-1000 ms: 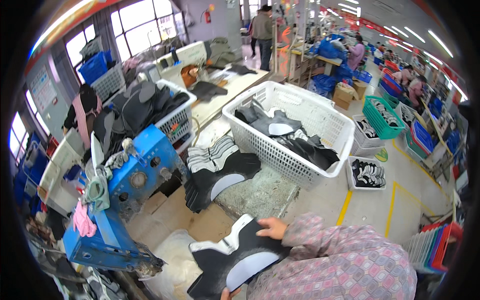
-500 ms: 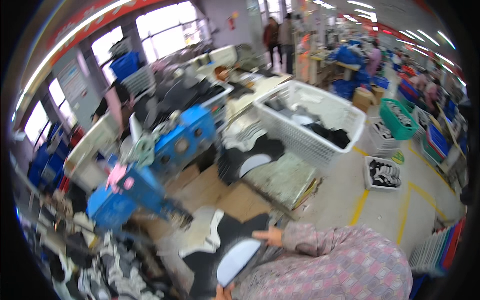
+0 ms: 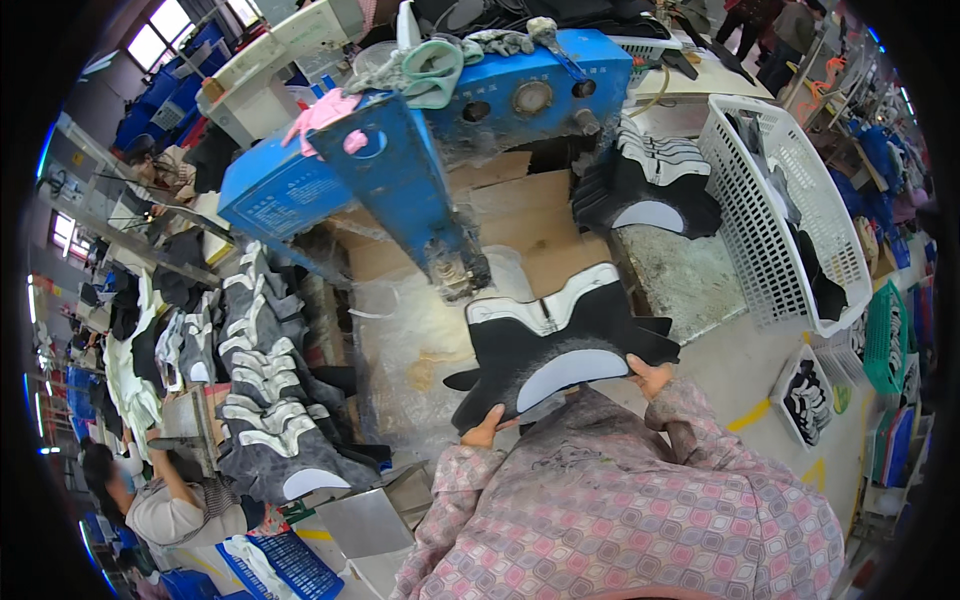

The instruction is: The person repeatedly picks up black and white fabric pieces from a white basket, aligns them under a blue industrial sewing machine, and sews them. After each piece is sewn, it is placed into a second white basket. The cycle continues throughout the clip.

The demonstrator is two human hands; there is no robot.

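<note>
Held piece: a flat black shoe upper with a white collar strip at its top and a pale grey tongue-shaped panel in the middle, at centre frame, spread wide between both hands just below the machine head.
Left hand: at the piece's lower left corner, lower centre of the frame; the fingers pinch the edge, with only the thumb and a fingertip showing past the fabric.
Right hand: at the lower right edge of the piece; the fingers are closed on that edge, mostly hidden under it.
Why held so: a grip at two far corners keeps the limp piece taut and flat, probably so that it can be fed squarely under the press foot.
Machine: a blue press machine slants from the upper left to centre, with its dark foot just above the white collar strip, near but apart from it.
Work surface: a clear plastic sheet covers the bench under the piece, with brown cardboard behind it.
Stock on the left: a long pile of grey-and-white uppers runs down the left side, within reach of the left hand.
Stock on the right: a short stack of black uppers at upper right, beside a white plastic basket that holds more dark pieces.
Other person: someone sits at the lower left, well apart from the bench.
</note>
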